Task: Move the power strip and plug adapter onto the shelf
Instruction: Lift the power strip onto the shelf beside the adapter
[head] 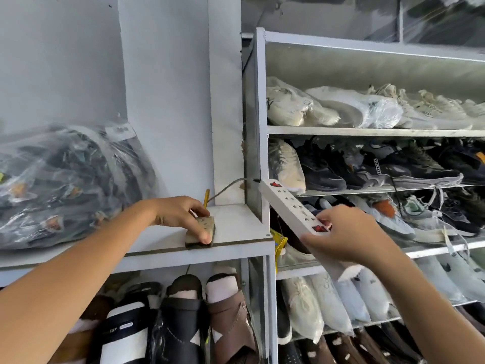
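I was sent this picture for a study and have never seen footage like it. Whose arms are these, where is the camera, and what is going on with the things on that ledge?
There is no machine here. The one picture comes from a wide-angle camera worn on a person's head, looking forward and down, so the two bare arms are that person's own.

The left hand rests on a small plug adapter lying at the front of a white shelf, fingers closed over it. The right hand has a grip on one end of a long white power strip, held tilted in the air beside the shelf, not yet on it. Its grey cord runs back toward the wall.

Around them: racks of shoes to the right, sandals below, and a plastic bag of goods on the left.
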A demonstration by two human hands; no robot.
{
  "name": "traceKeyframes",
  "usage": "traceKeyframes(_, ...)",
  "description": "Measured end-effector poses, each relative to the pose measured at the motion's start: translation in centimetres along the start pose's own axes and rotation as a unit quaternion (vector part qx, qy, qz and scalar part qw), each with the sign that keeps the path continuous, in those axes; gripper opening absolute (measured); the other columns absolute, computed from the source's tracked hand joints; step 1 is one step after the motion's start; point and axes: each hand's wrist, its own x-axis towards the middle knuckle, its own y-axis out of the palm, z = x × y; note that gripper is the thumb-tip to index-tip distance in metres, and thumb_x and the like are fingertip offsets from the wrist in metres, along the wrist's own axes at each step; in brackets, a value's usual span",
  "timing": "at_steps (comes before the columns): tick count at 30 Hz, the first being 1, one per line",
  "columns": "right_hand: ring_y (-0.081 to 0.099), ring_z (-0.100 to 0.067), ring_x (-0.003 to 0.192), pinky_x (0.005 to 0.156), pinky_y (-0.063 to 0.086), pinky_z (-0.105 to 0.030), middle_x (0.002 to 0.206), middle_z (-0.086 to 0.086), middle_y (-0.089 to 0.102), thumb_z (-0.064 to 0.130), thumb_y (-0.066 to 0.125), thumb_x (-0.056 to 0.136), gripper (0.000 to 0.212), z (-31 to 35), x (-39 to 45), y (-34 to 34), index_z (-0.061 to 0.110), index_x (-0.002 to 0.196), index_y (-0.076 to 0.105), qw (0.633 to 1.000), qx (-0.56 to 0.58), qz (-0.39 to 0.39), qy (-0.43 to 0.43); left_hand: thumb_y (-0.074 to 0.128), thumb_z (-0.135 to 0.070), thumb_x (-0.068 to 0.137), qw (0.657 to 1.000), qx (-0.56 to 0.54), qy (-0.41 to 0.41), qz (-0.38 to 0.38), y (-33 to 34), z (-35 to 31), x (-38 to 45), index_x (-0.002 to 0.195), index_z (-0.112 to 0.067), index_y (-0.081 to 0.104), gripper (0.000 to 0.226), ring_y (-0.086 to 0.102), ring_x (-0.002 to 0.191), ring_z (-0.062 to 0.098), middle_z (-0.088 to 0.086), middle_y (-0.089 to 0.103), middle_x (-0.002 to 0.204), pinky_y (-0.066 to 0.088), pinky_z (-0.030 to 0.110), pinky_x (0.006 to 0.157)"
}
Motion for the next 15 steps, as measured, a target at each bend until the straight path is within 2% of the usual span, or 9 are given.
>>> traceKeyframes(4,0.052,-0.016,0.049,0.044,0.034,-0.025,0.055,0.000,0.058,0.057,0.068,0.068,0.046,4.6,3.6,-4.3,0.013,0.059,0.059,0.997,-0.007,0.074,-0.015,0.086,-0.057,0.043,1.000,-0.011,0.009,-0.005,0.0,0.6,-0.1,0.128,-0.026,0.058,0.095,0.054,0.106,-0.003,-0.013,0.058,0.119,0.041,0.017,0.085)
traceKeyframes(7,0.056,-0.017,0.051,0.045,0.038,-0.025,0.061,-0.002,0.061,0.051,0.074,0.069,0.041,8.6,6.1,-5.4,0.013,0.063,0.061,0.992,-0.033,0.119,-0.019,0.085,-0.059,0.043,1.000,-0.016,0.019,-0.011,-0.1,0.9,-0.3,0.127,-0.026,0.059,0.094,0.054,0.104,-0.003,-0.012,0.059,0.118,0.041,0.016,0.084)
traceKeyframes(11,0.057,-0.017,0.055,0.046,0.040,-0.025,0.068,-0.002,0.063,0.048,0.075,0.071,0.036,12.6,9.2,-4.0,0.014,0.072,0.063,0.986,-0.067,0.156,-0.006,0.083,-0.062,0.042,0.999,-0.014,0.030,-0.031,-0.1,1.2,-0.7,0.128,-0.025,0.059,0.097,0.053,0.103,-0.006,-0.017,0.059,0.116,0.040,0.015,0.083)
traceKeyframes(15,0.054,-0.019,0.057,0.052,0.042,-0.025,0.069,-0.001,0.056,0.042,0.072,0.068,0.028,14.3,11.7,-0.9,0.017,0.067,0.060,0.976,-0.097,0.195,0.012,0.082,-0.063,0.043,0.999,-0.017,0.030,-0.037,0.0,1.2,-0.8,0.132,-0.024,0.057,0.100,0.053,0.105,-0.005,-0.019,0.057,0.117,0.040,0.016,0.087)
